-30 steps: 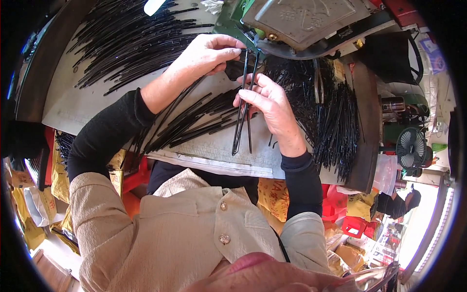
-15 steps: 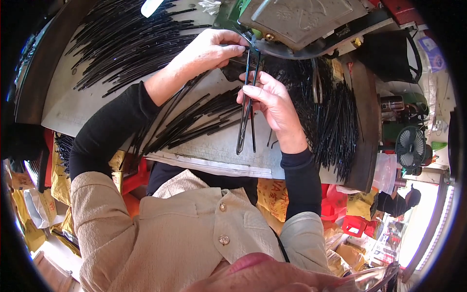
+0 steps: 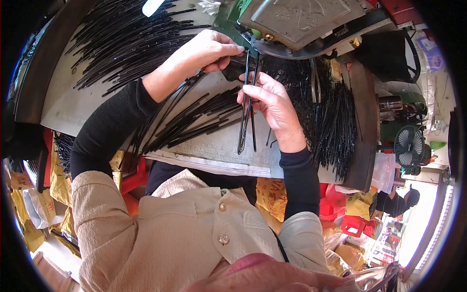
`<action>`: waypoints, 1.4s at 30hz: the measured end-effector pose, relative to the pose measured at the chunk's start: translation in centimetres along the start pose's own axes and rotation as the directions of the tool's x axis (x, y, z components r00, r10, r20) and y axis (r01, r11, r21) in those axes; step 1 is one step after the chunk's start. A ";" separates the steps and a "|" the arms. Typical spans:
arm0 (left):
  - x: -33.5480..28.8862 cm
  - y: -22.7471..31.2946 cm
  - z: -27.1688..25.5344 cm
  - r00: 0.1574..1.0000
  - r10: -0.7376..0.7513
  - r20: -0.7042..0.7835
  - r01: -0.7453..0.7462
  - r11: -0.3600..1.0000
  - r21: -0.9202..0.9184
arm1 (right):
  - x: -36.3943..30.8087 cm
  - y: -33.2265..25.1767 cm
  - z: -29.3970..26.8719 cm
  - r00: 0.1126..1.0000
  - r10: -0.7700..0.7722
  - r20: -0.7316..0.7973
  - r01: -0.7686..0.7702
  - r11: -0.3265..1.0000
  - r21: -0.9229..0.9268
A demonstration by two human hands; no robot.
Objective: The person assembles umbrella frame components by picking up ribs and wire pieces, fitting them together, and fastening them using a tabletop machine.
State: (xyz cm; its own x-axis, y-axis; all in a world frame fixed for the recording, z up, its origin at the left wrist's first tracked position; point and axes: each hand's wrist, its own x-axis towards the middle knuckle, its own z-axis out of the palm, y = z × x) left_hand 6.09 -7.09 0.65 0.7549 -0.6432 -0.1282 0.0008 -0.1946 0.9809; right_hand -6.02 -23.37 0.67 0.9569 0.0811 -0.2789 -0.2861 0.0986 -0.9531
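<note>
My right hand [image 3: 272, 104] grips a pair of thin black rods [image 3: 243, 117] between thumb and fingers. They hang side by side toward me, one looking channelled and loop-ended. Their upper ends meet the front of a metal machine [image 3: 296, 22]. My left hand [image 3: 211, 51] is pinched closed at the upper end of the left rod, its fingertips touching or almost touching it. A small dark bit shows at those fingertips, too small to name. Below my left wrist, loose black rods [image 3: 204, 114] lie across the pale worktop [image 3: 187, 146].
A big heap of black rods [image 3: 131, 46] covers the far left of the worktop. Another dense bundle [image 3: 338, 131] lies right of my right hand, against the wooden edge [image 3: 367, 141]. A black bag [image 3: 389, 56] and a fan [image 3: 408, 143] are farther right.
My left hand has shifted slightly left, its fingers more curled at the rods' upper ends. My right hand and its rods stay nearly still.
</note>
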 end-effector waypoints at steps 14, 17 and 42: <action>0.0 -0.1 0.0 0.999 0.026 0.031 -0.026 0.999 0.026 | 0.3 0.7 0.3 0.997 -0.019 -0.077 0.023 0.998 0.053; 0.3 -0.7 -0.1 0.998 0.047 0.042 -0.047 0.999 0.012 | 0.5 0.6 0.6 0.995 -0.004 -0.101 0.011 0.997 0.075; 0.0 -0.8 0.1 0.988 0.134 0.075 -0.133 0.991 -0.022 | 0.7 0.7 0.6 0.991 -0.062 -0.122 0.074 0.992 0.099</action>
State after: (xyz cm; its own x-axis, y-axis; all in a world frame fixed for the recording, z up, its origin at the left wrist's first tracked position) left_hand 6.05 -6.98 -0.14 0.6966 -0.7175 -0.0060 -0.0849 -0.0907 0.9923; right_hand -5.57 -22.61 -0.08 0.9717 -0.0465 -0.2315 -0.2178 0.2022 -0.9548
